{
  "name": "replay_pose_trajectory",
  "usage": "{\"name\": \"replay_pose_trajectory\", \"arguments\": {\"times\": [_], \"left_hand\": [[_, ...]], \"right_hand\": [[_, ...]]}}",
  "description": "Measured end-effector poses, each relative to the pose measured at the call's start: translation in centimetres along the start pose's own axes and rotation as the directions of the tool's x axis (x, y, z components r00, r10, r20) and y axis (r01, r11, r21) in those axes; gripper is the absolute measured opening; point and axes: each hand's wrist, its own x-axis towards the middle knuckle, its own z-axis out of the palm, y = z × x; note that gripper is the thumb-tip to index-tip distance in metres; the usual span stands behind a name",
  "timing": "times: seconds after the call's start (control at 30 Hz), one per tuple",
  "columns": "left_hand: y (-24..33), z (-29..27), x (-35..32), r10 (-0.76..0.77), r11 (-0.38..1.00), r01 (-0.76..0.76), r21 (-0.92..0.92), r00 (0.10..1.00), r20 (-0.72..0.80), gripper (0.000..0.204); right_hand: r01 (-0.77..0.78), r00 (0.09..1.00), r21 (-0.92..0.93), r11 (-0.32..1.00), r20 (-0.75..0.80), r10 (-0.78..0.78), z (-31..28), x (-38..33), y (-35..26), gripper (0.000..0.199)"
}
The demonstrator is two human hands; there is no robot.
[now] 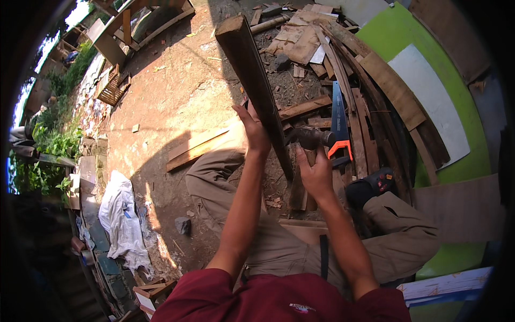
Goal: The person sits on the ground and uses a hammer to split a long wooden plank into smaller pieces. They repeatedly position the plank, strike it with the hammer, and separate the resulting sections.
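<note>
A long dark wooden beam [252,80] stands tilted in front of me, its upper end far from me and its lower end down between my legs. My left hand [254,129] is closed round the beam's left side, about midway along. Just right of the beam's lower end, my right hand [316,174] is closed on a short wooden piece [298,185], with the thumb along its top. My palm hides part of that piece. A handsaw [338,115] with a blue blade and an orange and black handle lies just beyond my right hand.
Wood strips and boards [348,91] are piled at the far right, beside a green panel [450,107]. Two light planks [198,147] lie left of my knee. White cloth [122,214] and a grey stone [183,225] are on the left. My dark shoe [370,188] rests near the pile.
</note>
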Motion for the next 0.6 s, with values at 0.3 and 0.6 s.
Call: {"name": "replay_pose_trajectory", "arguments": {"times": [0.3,0.6], "left_hand": [[-1.8,0.7,-2.0,0.123,0.991,-0.119,0.055,0.990,-0.069,0.070],[-2.5,-4.0,0.6,-0.009,0.998,0.000,0.065,0.991,0.136,0.043]], "right_hand": [[0.140,0.986,0.069,0.988,-0.096,-0.133,-0.5,0.1,-0.1,0.031],[-0.080,0.996,0.430,0.899,0.062,0.059,-1.8,-1.4,-3.2,0.030]]}}
